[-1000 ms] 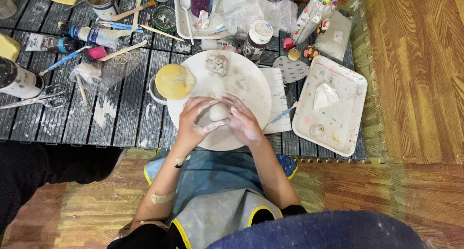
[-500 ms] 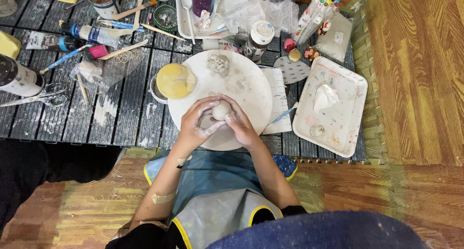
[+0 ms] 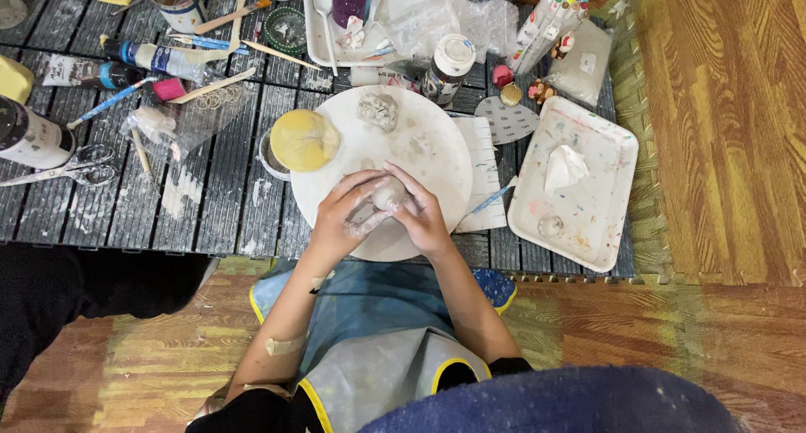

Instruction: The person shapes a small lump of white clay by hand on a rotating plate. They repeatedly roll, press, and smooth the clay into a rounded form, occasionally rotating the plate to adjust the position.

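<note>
Closest in, the left hand (image 3: 346, 208) and right hand (image 3: 422, 216) cup a small ball of clay (image 3: 388, 193) between them, fingers curled around it, just above the near part of a round white board (image 3: 437, 152). Farther back on the board lies a rough grey lump of clay (image 3: 378, 110), with a yellow sponge (image 3: 304, 139) at its left edge. A paint-speckled white tray (image 3: 600, 189) sits to the right.

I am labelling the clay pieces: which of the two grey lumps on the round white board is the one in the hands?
The smooth rounded lump at the board's near edge, cupped between the left hand and right hand. The rough lump lies untouched at the far side.
</note>
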